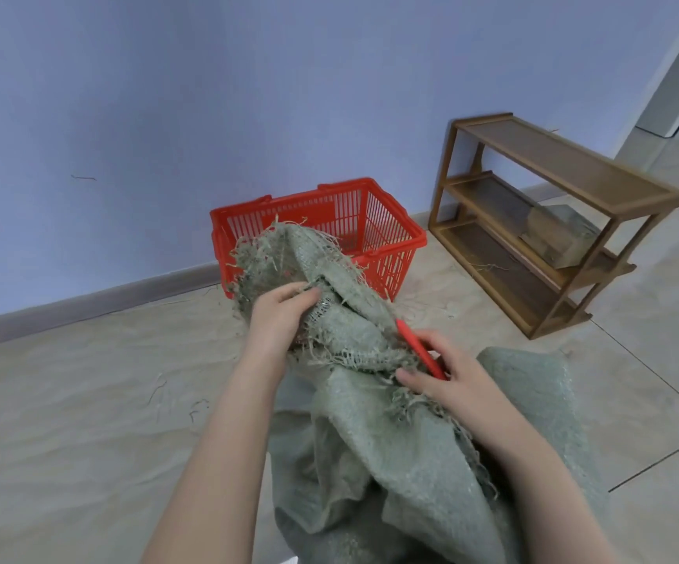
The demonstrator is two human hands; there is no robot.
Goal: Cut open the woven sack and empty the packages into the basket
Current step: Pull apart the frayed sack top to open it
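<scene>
**Both hands on the sack, cutter at the torn edge**

Your left hand (277,315) is clenched on a bunched fold of the green woven sack (390,462), just below its frayed top edge (272,254), and lifts that part up in front of you. Your right hand (447,380) grasps a slim red cutter (415,348), with its fingers curled round the handle. The fingertips rest on the cloth beside a ragged tear. The red tip points up and away from you and lies against the sack between your two hands (its blade cannot be made out).

The sack stands slumped on the floor right before you. Its lower body is creased and spreads towards the bottom of the view, and loose threads hang from the torn weave.

The red plastic basket (388,274) sits just behind the raised sack top, close to the pale blue wall (167,116). The frayed edge overlaps its near side in the view. Whether they touch cannot be told.

A beige sheet (85,380) covers the floor on your left. To your right, on the tiles (655,319), stands a low wooden shelf (565,168) of three tiers.
</scene>
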